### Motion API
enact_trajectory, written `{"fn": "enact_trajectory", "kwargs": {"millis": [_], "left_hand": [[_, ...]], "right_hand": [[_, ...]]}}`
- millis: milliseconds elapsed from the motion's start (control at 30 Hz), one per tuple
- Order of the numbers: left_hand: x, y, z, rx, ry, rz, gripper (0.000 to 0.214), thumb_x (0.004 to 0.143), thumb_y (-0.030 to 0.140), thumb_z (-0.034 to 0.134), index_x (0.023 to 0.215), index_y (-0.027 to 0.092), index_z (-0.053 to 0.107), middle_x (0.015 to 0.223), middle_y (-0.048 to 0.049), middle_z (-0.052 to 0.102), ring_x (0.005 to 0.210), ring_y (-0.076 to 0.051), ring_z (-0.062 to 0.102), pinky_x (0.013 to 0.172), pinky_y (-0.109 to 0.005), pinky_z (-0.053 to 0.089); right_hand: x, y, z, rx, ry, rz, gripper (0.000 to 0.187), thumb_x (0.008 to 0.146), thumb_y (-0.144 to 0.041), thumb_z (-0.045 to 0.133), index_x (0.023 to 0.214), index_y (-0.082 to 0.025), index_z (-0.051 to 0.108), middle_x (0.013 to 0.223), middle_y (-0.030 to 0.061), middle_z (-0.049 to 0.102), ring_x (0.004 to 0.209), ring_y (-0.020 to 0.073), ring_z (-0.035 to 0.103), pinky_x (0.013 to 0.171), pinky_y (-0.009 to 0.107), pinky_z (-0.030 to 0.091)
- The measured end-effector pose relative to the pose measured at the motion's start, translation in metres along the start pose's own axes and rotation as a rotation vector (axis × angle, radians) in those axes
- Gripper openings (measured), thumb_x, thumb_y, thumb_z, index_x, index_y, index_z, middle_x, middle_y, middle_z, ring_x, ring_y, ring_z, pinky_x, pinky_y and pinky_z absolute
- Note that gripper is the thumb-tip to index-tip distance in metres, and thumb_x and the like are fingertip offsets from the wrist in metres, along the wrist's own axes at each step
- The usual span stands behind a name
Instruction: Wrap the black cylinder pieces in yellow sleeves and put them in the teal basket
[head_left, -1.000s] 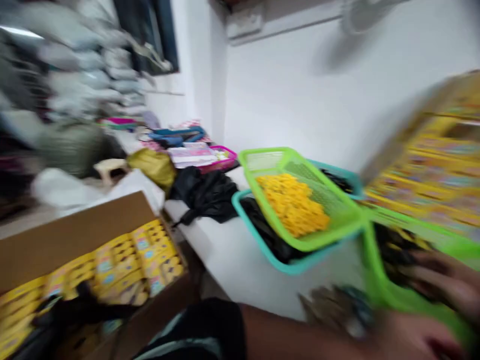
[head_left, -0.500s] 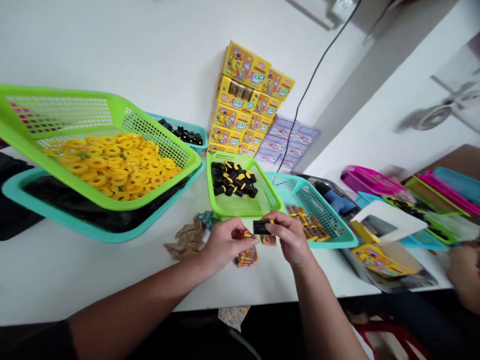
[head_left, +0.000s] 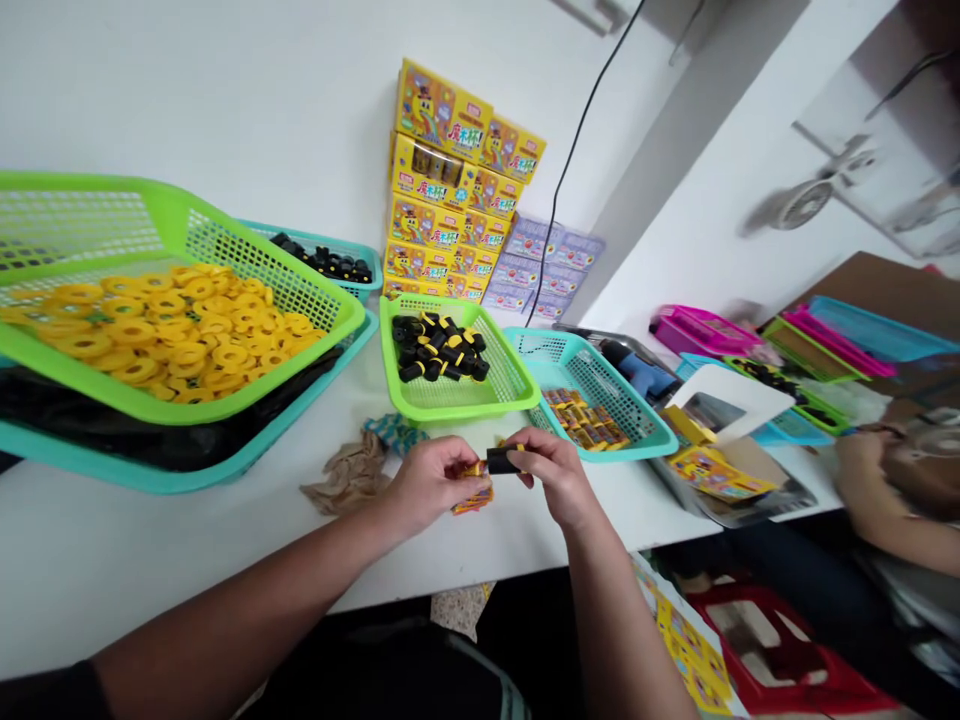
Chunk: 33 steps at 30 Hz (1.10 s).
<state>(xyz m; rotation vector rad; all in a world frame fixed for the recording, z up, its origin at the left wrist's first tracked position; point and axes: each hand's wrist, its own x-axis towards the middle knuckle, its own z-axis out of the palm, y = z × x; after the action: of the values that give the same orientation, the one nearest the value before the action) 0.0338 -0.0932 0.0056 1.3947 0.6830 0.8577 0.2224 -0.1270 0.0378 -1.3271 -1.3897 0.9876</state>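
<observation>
Left hand (head_left: 431, 488): curled, fingertips pinching a small yellow packet (head_left: 472, 502) printed in bright colours.
Right hand (head_left: 555, 478): curled, thumb and fingers gripping a black piece (head_left: 501, 460) with yellow at its end, right beside the packet.
Held items: raised just above the worktop (head_left: 150, 540), between the hands, in front of the nearest baskets.
Green basket (head_left: 450, 412): just ahead of the hands, holding a heap of black-and-yellow pieces (head_left: 439, 350).
Teal basket (head_left: 645, 445): to the right of it, holding more packets (head_left: 585, 418).
Large green basket (head_left: 180, 215): tilted on a teal basket (head_left: 150, 482), filled with yellow rings (head_left: 169, 335).
Paper scraps (head_left: 346, 478): brown, beside the left hand.
Boxes (head_left: 442, 180): yellow, stacked against the wall beyond.
Co-worker's hand (head_left: 862, 465): at far right, near the worktop's edge.
</observation>
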Motion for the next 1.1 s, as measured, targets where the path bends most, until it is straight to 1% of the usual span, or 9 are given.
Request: {"fn": "enact_trajectory", "kwargs": {"millis": [67,233,333,433,567,667,867,967,1100], "left_hand": [[0.0,0.001,-0.001,-0.043,-0.026,-0.039,0.028,0.067,0.033,0.076,0.076,0.012,0.06,0.063,-0.0013,0.061,0.055,-0.011,0.054,0.052,-0.022,0.041],[0.001,0.002,-0.002,-0.11,-0.051,-0.115,0.031,0.067,0.035,0.076,0.078,0.013,0.057,0.065,-0.0018,0.063,0.056,-0.013,0.057,0.053,-0.023,0.044],[0.001,0.003,-0.002,-0.075,-0.061,-0.158,0.032,0.072,0.041,0.071,0.076,0.012,0.058,0.063,-0.0032,0.062,0.054,-0.013,0.056,0.052,-0.024,0.044],[0.001,0.006,-0.001,-0.048,-0.083,-0.192,0.033,0.073,0.043,0.069,0.077,0.011,0.062,0.068,-0.0057,0.065,0.057,-0.014,0.057,0.053,-0.025,0.044],[-0.001,0.01,-0.002,-0.001,-0.159,-0.181,0.032,0.075,0.043,0.068,0.073,0.011,0.065,0.07,-0.006,0.065,0.061,-0.013,0.056,0.053,-0.023,0.044],[-0.003,0.009,-0.002,0.055,-0.208,-0.163,0.03,0.072,0.041,0.072,0.068,0.013,0.064,0.065,-0.0045,0.064,0.059,-0.013,0.056,0.051,-0.022,0.043],[-0.004,0.005,-0.002,0.096,-0.249,-0.185,0.03,0.066,0.037,0.077,0.064,0.014,0.057,0.061,-0.0019,0.063,0.052,-0.011,0.055,0.044,-0.019,0.04],[-0.005,0.008,-0.001,0.086,-0.286,-0.204,0.028,0.067,0.037,0.076,0.068,0.013,0.06,0.059,-0.001,0.061,0.052,-0.011,0.055,0.042,-0.019,0.039],[-0.005,0.012,-0.002,-0.014,-0.332,-0.222,0.028,0.071,0.037,0.074,0.079,0.011,0.067,0.069,-0.0042,0.065,0.06,-0.014,0.059,0.049,-0.021,0.047]], "right_hand": [[-0.002,0.003,-0.001,0.073,0.026,0.008,0.016,0.072,-0.031,0.067,0.072,-0.015,0.067,0.06,-0.0011,0.054,0.048,0.0086,0.04,0.047,0.024,0.027],[-0.011,0.009,-0.002,0.208,0.169,0.088,0.019,0.068,-0.034,0.067,0.065,-0.016,0.062,0.055,-0.002,0.05,0.044,0.0077,0.038,0.044,0.023,0.023],[-0.018,0.013,0.0,0.227,0.157,0.115,0.022,0.068,-0.035,0.068,0.063,-0.015,0.06,0.056,-0.0016,0.049,0.045,0.0077,0.039,0.043,0.023,0.023],[-0.024,0.014,0.001,0.232,0.157,0.119,0.021,0.067,-0.035,0.069,0.063,-0.015,0.062,0.057,-0.0011,0.049,0.047,0.0087,0.039,0.043,0.023,0.025],[-0.027,0.012,0.0,0.268,0.187,0.115,0.02,0.066,-0.034,0.069,0.064,-0.015,0.063,0.058,-0.0008,0.049,0.048,0.0091,0.039,0.043,0.023,0.025],[-0.028,0.01,-0.002,0.301,0.145,0.118,0.02,0.067,-0.035,0.067,0.066,-0.015,0.063,0.057,-0.0007,0.049,0.046,0.0089,0.038,0.044,0.024,0.024],[-0.031,0.013,-0.004,0.303,-0.049,0.083,0.02,0.068,-0.033,0.066,0.071,-0.013,0.067,0.056,-0.0004,0.05,0.047,0.0089,0.037,0.047,0.024,0.024],[-0.031,0.015,-0.005,0.302,-0.066,0.092,0.02,0.069,-0.033,0.067,0.071,-0.013,0.067,0.057,-0.0005,0.049,0.048,0.0086,0.038,0.047,0.024,0.024],[-0.031,0.019,-0.007,0.28,-0.052,0.105,0.019,0.07,-0.033,0.067,0.071,-0.014,0.066,0.057,-0.0009,0.048,0.048,0.0089,0.038,0.046,0.023,0.024]]}}
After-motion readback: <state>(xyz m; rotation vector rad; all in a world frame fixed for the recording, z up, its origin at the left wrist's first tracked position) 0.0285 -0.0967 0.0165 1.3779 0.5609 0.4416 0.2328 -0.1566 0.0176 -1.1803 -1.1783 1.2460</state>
